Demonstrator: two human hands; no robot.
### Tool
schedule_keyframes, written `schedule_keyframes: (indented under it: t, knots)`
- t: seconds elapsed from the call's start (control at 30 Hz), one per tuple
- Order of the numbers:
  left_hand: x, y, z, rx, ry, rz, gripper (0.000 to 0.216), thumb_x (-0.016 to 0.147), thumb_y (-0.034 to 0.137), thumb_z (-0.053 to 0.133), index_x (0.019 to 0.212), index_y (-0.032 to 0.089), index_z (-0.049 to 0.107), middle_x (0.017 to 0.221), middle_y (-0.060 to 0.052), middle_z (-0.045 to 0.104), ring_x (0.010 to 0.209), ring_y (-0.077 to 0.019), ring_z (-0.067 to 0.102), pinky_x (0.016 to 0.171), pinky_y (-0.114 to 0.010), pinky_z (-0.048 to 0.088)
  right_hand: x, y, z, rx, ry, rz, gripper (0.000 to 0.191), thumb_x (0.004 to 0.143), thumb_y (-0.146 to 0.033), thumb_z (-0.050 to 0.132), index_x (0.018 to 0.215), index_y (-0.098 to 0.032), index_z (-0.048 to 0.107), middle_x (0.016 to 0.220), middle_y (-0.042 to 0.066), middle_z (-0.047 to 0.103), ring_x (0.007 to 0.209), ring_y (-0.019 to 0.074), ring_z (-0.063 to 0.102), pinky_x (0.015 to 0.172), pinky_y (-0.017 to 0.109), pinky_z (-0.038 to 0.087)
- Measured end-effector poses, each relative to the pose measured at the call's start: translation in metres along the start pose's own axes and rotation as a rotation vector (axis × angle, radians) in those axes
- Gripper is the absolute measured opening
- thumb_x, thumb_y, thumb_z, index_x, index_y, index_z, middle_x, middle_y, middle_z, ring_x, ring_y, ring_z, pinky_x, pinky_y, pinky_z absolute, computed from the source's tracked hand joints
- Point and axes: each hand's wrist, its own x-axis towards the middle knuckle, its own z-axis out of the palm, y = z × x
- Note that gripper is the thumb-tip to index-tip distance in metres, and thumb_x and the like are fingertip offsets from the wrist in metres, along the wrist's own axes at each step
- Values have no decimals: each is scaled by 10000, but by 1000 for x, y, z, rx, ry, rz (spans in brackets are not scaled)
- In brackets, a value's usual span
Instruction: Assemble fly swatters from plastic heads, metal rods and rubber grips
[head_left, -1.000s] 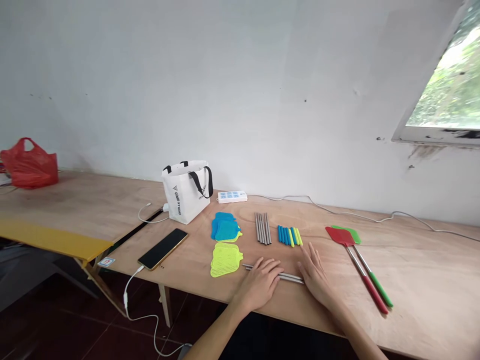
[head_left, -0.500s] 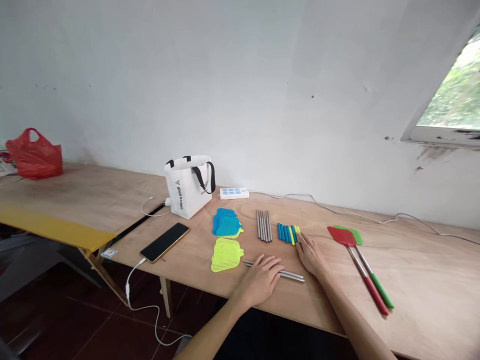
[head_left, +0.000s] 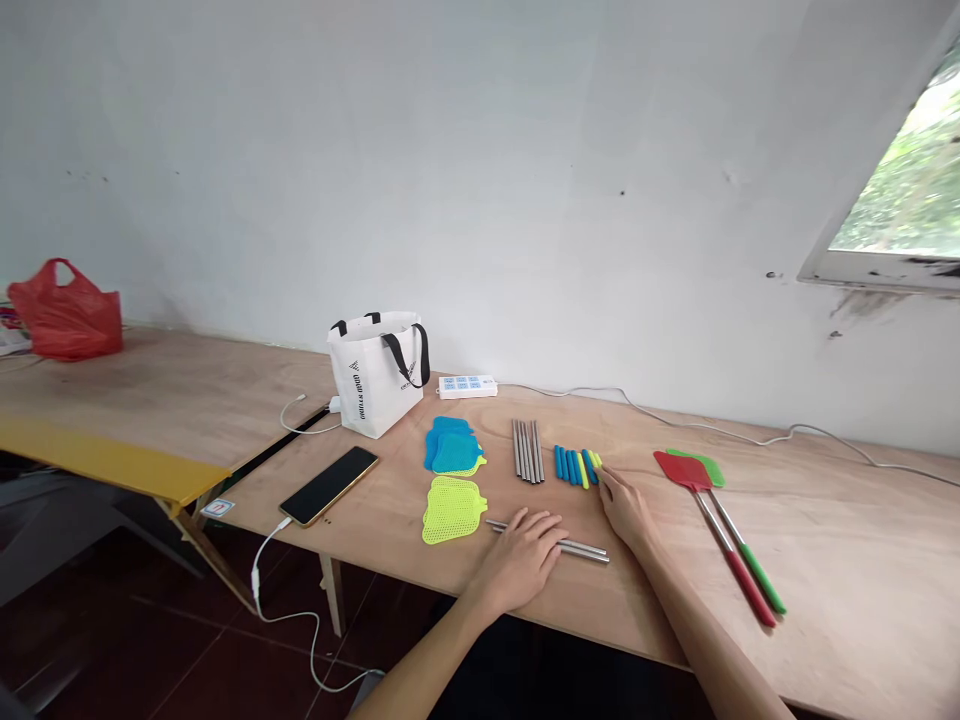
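Note:
My left hand [head_left: 521,560] lies flat, fingers spread, on a metal rod [head_left: 581,549] near the plywood table's [head_left: 840,600] front edge. My right hand [head_left: 626,508] is stretched out with open fingers, its tips touching the right end of a row of blue and yellow handle grips [head_left: 576,467]. A bundle of several metal rods [head_left: 526,452] lies left of the grips. A yellow-green swatter head [head_left: 451,509] sits left of my left hand, with blue swatter heads [head_left: 452,448] stacked behind it. Two finished swatters, red [head_left: 712,530] and green [head_left: 739,535], lie to the right.
A white tote bag [head_left: 377,372] and a white power strip [head_left: 467,386] stand near the wall. A phone [head_left: 328,485] on a charging cable lies at the left. A red plastic bag [head_left: 66,320] sits on the far-left table. A window [head_left: 896,190] is upper right.
My right hand has slid forward from beside the single rod up to the row of coloured grips. The left hand has stayed on the rod.

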Motion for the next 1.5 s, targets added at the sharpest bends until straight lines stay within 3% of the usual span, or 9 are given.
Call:
schedule_keyframes:
  t: [0.2,0.43,0.73,0.87,0.97,1.17,1.3,1.5]
  knots:
    - [0,1,-1,34,6,8,323,1061,255,413,1325,279,599,1456,-14,587,1370,-185,495,1201,-415,316,2,5,-1,-58,10,23,486,905,-177,383,1309,-184,653,1337,107,673,1098,234,687,958,343,527]
    - [0,0,1,15,5,-7,324,1061,257,415,1329,281,597,1455,-7,587,1370,-181,492,1208,-417,314,6,10,-4,-147,35,81,359,947,-225,411,1174,-192,687,1139,109,738,957,229,696,830,315,508]
    - [-1,1,1,-12,14,8,314,1070,252,404,1318,275,595,1446,-23,586,1366,-203,489,1194,-436,316,-3,12,-2,-235,90,77,469,886,-127,377,1275,-161,636,1119,120,717,1027,242,646,918,360,485]
    - [0,3,-2,6,26,-16,252,1058,236,452,1235,272,627,1302,-12,649,1211,-188,571,1080,-363,420,-16,12,-8,-280,119,71,478,885,-152,400,1305,-209,620,1151,121,692,1073,279,604,956,431,465]
    - [1,3,-3,23,34,-65,241,1055,235,451,1199,264,642,1166,-37,660,1087,-215,602,972,-374,463,-29,9,-16,-301,120,55,455,884,-163,404,1282,-193,623,1121,140,674,1054,306,585,922,456,475]
    - [3,1,-3,79,53,-157,249,1055,183,421,1165,245,636,1121,-47,634,1045,-228,587,905,-378,452,-66,-12,-32,-374,123,24,434,876,-155,409,1265,-206,595,1000,111,634,923,289,599,816,419,494]
    - [5,0,-4,125,59,-207,273,1041,142,412,1169,244,630,1121,-48,631,1041,-236,589,909,-392,438,-87,-35,-38,-291,98,-54,465,886,-167,410,1320,-256,551,1051,95,638,972,281,608,848,420,503]
    - [5,-6,-3,139,73,-238,318,1035,130,375,1194,247,624,1126,-56,639,1058,-236,584,921,-397,430,-89,-64,-42,-194,26,-79,460,854,-140,421,1259,-278,588,1089,65,672,1030,273,614,892,412,489]
